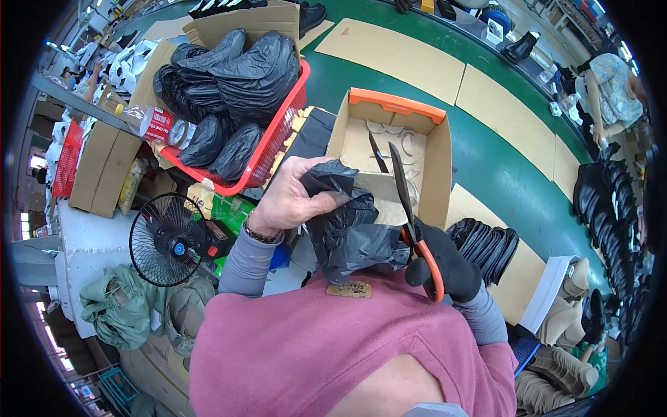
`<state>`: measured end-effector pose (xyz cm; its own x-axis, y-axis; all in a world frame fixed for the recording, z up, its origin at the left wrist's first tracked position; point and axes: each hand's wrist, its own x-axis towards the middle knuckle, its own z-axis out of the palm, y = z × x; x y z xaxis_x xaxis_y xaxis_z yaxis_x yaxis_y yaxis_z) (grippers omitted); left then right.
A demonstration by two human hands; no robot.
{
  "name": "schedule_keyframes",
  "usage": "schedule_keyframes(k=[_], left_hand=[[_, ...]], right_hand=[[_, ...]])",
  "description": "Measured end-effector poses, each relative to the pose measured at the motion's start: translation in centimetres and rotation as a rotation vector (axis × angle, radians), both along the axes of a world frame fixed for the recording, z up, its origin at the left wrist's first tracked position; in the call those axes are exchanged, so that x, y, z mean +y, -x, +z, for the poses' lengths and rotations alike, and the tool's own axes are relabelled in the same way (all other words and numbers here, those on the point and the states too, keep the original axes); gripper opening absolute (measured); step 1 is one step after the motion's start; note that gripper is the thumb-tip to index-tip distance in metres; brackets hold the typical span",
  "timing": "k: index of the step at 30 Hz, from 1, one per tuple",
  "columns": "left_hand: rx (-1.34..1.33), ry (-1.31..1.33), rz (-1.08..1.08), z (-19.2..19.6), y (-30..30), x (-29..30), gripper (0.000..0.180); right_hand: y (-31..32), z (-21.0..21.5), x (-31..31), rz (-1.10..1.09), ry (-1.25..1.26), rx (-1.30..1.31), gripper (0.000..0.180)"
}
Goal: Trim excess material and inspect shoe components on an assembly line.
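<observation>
My bare left hand (295,198) is closed on a crumpled black plastic-like sheet (361,243), pinched between thumb and fingers in front of my chest. Its lower part hangs in loose folds. In a black glove, my right hand (451,264) grips a pair of scissors with orange handles (429,267). Their blades stand apart and point up, the tips over a cardboard box (436,167) with an orange rim. Curved pale offcuts (408,144) lie inside that box. The scissors are just right of the black sheet; whether they touch it I cannot tell.
A red basket (267,156) at the left holds black wrapped bundles (253,73) and a bottle (156,125). Below it stands a black fan (174,240). To the right, black pieces (484,249) are stacked on cardboard. A green conveyor (517,167) runs behind; another person (608,90) stands beyond.
</observation>
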<state>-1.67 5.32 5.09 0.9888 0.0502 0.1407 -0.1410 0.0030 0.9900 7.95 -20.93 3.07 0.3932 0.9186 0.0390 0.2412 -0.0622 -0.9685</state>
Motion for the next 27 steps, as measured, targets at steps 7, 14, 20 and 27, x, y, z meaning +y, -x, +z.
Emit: schedule_keyframes(k=[7, 14, 20, 27], left_hand=[[0.019, -0.038, 0.005, 0.4, 0.3, 0.1, 0.018], [0.174, 0.092, 0.094, -0.1, 0.0, -0.3, 0.019], [-0.012, -0.134, 0.053, -0.4, -0.8, -0.2, 0.017], [-0.513, -0.663, 0.249, 0.9, -2.5, -1.3, 0.05]], right_hand=[[0.3, 0.6, 0.3, -0.046, 0.114, -0.085, 0.071], [0.5, 0.7, 0.8, 0.024, 0.026, -0.089, 0.022], [-0.4, -3.1, -0.4, 0.157, 0.025, 0.357, 0.029], [-4.8, -4.4, 3.6, -0.143, 0.615, 0.142, 0.028]])
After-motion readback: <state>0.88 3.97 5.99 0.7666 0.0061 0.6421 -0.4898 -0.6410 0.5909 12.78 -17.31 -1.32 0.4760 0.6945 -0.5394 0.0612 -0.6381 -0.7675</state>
